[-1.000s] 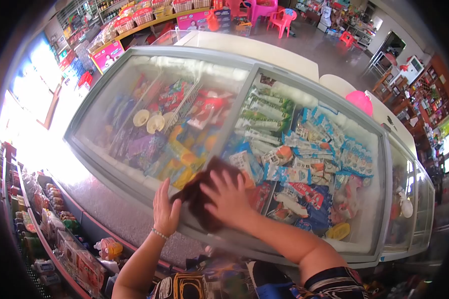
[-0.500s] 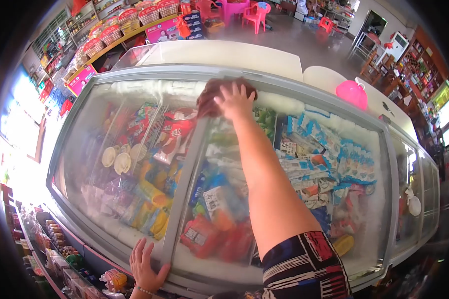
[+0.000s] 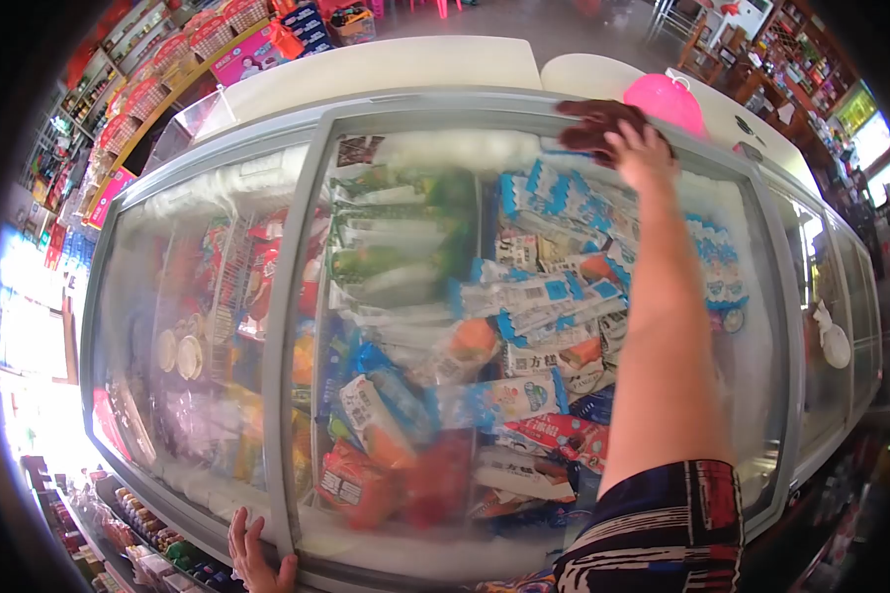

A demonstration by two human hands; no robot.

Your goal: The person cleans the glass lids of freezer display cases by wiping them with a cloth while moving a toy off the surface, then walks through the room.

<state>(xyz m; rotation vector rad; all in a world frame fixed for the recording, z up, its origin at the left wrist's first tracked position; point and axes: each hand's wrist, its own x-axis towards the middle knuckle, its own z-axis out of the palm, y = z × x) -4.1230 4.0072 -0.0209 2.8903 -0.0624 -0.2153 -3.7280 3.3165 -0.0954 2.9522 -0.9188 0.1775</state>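
Note:
My right hand presses a dark brown cloth against the far edge of a chest freezer's glass top, toward the right. Its fingers are bent over the cloth, which bunches out to their left. My left hand rests with fingers apart at the freezer's near edge, beside the lower end of the grey divider frame. Under the partly fogged glass lie wrapped ice pops in blue and white, green packs and red packets. My right forearm hides part of the contents.
White frost lines the freezer's inner rim. Behind it stand white cabinets and a pink round object. Baskets of goods fill a shelf at the far left. Small packaged goods sit low at the near left.
My right hand has slid the brown cloth rightward along the far edge of the glass. The view has shifted too. My left hand remains at the near edge beside the divider.

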